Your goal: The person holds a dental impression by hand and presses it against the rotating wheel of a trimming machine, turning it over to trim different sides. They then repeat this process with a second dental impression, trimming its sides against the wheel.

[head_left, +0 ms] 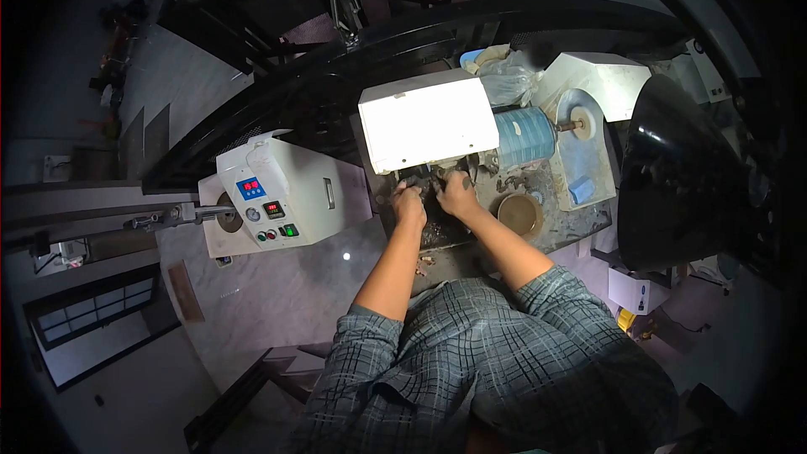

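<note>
My left hand (408,203) and my right hand (458,195) are close together at the front edge of a bright white machine hood (430,120). The fingers of both hands are curled, with dark wet-looking smears on them. Something small and dark seems to be between them, but it is too hidden to name. Below the hands is a dark, dirty tray (441,231). To the right of my right hand stands a round bowl (520,215) with brownish liquid in it.
A blue clear plastic jug (525,136) lies right of the hood. Beyond it are a white wheel (580,124) on a spindle and a blue block (581,190). On the left stands a white machine (303,202) with lit displays. A large black cone-shaped object (681,176) is at right.
</note>
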`<action>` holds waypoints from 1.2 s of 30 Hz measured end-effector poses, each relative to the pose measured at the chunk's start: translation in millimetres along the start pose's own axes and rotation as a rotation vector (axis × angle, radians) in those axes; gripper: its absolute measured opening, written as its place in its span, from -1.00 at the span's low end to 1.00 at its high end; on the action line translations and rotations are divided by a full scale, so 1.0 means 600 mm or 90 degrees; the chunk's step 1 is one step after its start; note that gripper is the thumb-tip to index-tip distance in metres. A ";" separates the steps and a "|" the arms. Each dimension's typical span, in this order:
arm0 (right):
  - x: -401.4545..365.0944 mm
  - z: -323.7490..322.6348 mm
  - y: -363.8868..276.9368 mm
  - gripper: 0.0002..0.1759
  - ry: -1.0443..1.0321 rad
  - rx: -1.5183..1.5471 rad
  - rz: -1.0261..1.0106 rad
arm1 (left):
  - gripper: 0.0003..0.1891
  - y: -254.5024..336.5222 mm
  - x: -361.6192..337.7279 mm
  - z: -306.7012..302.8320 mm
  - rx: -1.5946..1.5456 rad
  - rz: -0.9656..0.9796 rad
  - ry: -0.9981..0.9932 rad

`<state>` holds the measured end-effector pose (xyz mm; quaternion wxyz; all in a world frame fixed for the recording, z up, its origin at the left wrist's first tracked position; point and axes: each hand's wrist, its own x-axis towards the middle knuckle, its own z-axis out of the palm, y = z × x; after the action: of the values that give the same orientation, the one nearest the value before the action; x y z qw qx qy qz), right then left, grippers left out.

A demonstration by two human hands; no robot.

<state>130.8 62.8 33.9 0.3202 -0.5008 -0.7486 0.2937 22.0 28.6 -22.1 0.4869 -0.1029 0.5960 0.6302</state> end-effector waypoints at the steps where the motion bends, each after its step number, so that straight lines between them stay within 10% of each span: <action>1: 0.001 -0.005 0.003 -0.89 -0.054 0.016 0.024 | -0.69 0.004 -0.001 -0.006 0.027 0.012 -0.095; 22: -0.007 -0.016 0.035 -0.89 -0.131 0.045 -0.012 | -0.59 -0.035 -0.051 0.004 -0.252 0.098 -0.138; 34: -0.025 0.008 0.021 -0.60 -0.105 0.050 0.006 | -0.71 -0.025 -0.036 -0.036 -0.023 0.127 -0.074; 36: -0.030 0.004 0.020 -0.63 -0.121 0.062 0.063 | -0.71 -0.025 -0.038 -0.045 0.264 0.331 -0.087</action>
<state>140.8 49.7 20.1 0.2569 -0.4906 -0.7349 0.3913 32.2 -8.2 -22.9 0.3597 0.1964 0.6837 0.6038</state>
